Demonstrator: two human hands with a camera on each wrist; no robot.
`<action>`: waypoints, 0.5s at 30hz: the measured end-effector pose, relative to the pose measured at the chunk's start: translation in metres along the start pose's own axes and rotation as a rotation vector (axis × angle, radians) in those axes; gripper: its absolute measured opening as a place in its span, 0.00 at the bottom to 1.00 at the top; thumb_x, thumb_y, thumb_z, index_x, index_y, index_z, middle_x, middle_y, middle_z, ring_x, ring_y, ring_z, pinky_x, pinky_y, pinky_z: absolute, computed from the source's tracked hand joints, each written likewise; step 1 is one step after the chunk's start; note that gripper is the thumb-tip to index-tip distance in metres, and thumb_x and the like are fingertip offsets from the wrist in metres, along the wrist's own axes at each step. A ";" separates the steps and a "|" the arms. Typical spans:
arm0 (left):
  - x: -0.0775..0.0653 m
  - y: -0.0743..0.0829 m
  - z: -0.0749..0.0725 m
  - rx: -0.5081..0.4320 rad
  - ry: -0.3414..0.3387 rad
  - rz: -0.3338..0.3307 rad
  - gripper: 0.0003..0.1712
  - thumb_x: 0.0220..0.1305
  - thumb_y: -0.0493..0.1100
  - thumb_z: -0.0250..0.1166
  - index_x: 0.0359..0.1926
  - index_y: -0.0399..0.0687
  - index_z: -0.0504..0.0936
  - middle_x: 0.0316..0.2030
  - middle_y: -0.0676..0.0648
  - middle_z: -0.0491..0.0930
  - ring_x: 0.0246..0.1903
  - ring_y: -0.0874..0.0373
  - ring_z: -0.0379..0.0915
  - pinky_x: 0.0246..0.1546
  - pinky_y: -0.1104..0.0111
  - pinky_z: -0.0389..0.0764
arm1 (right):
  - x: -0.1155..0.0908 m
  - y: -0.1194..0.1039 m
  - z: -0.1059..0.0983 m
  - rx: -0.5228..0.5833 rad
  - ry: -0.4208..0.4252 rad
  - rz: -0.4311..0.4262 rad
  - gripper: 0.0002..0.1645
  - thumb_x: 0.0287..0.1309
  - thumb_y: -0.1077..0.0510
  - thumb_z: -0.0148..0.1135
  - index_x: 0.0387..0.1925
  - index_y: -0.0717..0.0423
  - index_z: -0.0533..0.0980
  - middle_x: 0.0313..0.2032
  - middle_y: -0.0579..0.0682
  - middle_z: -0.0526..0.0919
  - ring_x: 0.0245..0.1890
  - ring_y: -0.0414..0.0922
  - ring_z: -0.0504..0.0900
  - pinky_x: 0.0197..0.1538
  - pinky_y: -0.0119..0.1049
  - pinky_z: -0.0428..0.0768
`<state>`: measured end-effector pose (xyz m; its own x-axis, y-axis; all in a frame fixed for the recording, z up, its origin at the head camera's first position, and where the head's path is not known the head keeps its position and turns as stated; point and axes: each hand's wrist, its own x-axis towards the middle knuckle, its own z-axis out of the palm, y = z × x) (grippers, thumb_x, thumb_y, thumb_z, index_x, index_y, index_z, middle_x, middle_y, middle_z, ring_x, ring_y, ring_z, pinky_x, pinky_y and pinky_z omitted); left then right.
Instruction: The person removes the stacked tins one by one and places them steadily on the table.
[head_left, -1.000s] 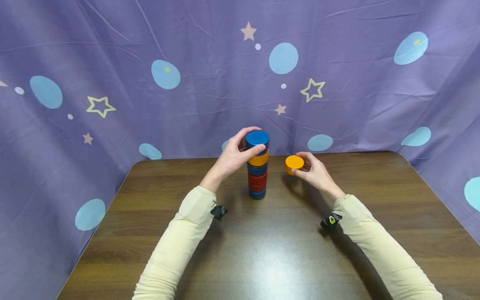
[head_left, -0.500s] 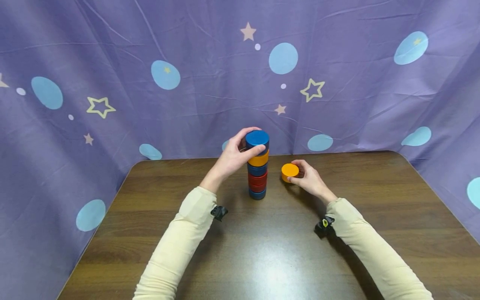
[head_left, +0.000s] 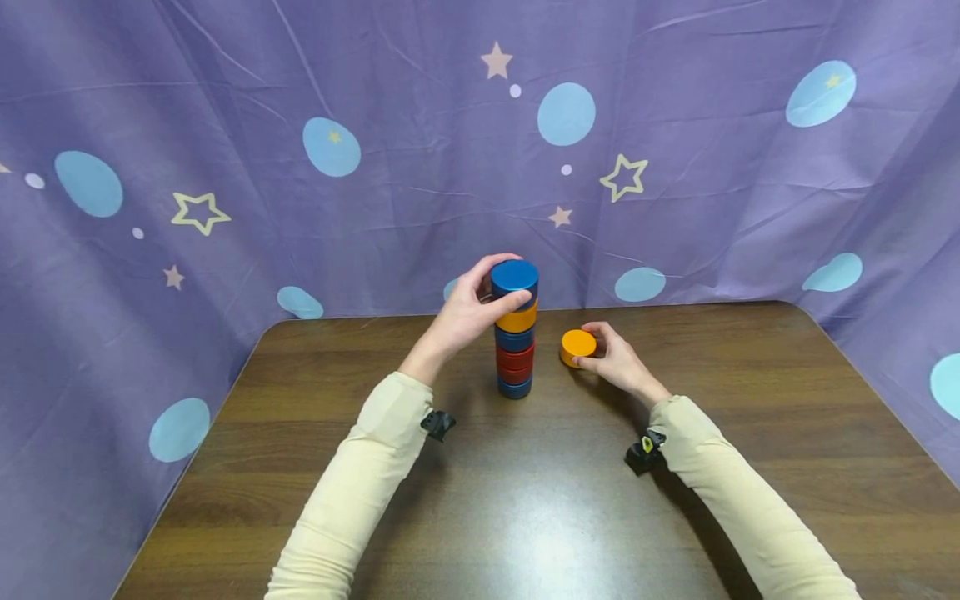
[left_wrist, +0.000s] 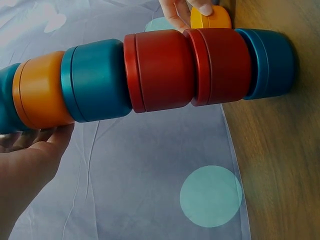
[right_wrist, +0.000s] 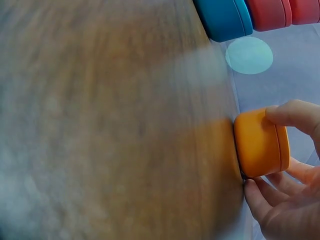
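Observation:
A tower of round lidded tins stands upright on the wooden table (head_left: 480, 517). From the bottom it runs blue tin (left_wrist: 274, 64), two red tins (left_wrist: 165, 70), blue tin (left_wrist: 97, 80), orange tin (left_wrist: 42, 90) and a top blue tin (head_left: 515, 273). My left hand (head_left: 467, 315) grips the top blue tin, thumb at the near side and fingers behind. To the right of the tower, my right hand (head_left: 621, 363) holds a separate orange tin (right_wrist: 257, 142) between thumb and fingers, its base right at the table surface.
A purple curtain (head_left: 420, 208) with stars and ovals hangs behind the table's back edge. Each wrist carries a small black camera, one on the left sleeve (head_left: 333, 492) and one on the right sleeve (head_left: 750, 492).
My right hand has lowered the separate orange tin to the table surface, moving slightly left and nearer. My left hand and the tower have stayed in place.

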<state>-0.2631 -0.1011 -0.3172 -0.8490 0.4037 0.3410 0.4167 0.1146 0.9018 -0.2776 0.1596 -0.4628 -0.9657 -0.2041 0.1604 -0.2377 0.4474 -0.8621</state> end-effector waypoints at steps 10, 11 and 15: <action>0.002 0.000 -0.001 -0.040 -0.022 -0.011 0.25 0.63 0.37 0.66 0.60 0.45 0.71 0.47 0.42 0.79 0.43 0.50 0.77 0.46 0.58 0.78 | 0.002 -0.006 -0.006 0.119 -0.027 0.016 0.39 0.51 0.70 0.67 0.62 0.73 0.59 0.59 0.72 0.67 0.58 0.65 0.69 0.62 0.55 0.65; 0.002 0.000 -0.001 -0.043 -0.025 -0.011 0.25 0.63 0.37 0.66 0.60 0.45 0.71 0.47 0.42 0.79 0.43 0.50 0.77 0.47 0.58 0.78 | 0.001 -0.012 -0.009 0.147 -0.030 0.025 0.39 0.52 0.71 0.66 0.62 0.74 0.59 0.59 0.74 0.66 0.58 0.67 0.68 0.62 0.56 0.64; 0.002 0.000 -0.001 -0.058 -0.032 -0.011 0.25 0.63 0.36 0.65 0.60 0.45 0.71 0.47 0.42 0.79 0.43 0.49 0.77 0.47 0.58 0.78 | 0.000 -0.023 -0.014 0.217 -0.018 0.044 0.38 0.52 0.72 0.64 0.62 0.73 0.58 0.58 0.78 0.64 0.59 0.69 0.66 0.64 0.58 0.61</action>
<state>-0.2650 -0.1015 -0.3164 -0.8419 0.4320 0.3235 0.3877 0.0670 0.9194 -0.2735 0.1617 -0.4364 -0.9721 -0.2053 0.1135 -0.1658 0.2588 -0.9516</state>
